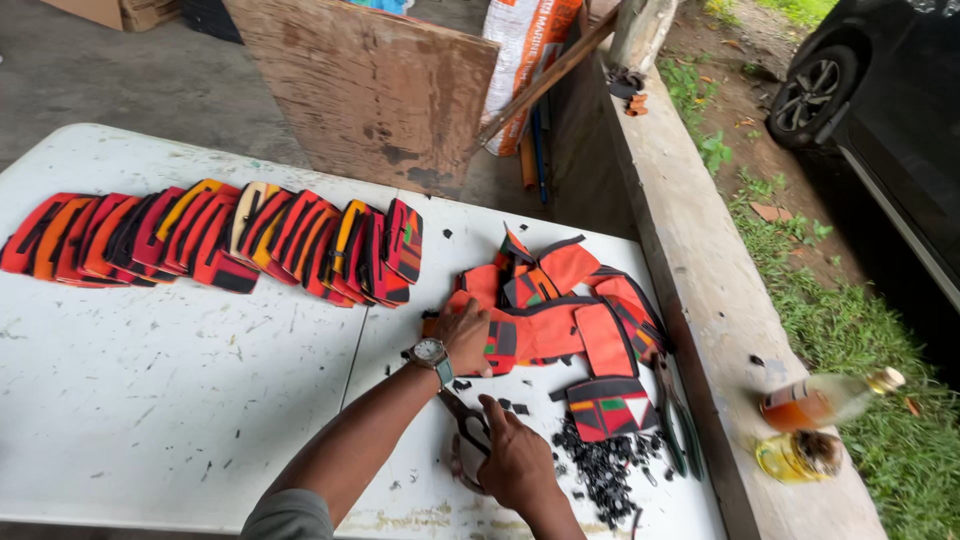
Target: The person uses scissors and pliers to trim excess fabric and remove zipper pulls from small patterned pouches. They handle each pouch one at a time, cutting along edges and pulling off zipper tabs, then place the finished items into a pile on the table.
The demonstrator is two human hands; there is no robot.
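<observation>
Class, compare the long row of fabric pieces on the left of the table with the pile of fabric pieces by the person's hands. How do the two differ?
The row of pieces is neat and overlapping; the pile is jumbled. No hand touches the row; the left hand presses on the pile. Black scraps lie by the pile, not the row. Both are orange-red with black trim.

— How's the light?
— Soft, even daylight, brighter at the upper right; shadows stay faint.
— Sharp?
— Mostly; the bottles (815, 425) at lower right are blurred, and edges bend slightly.
</observation>
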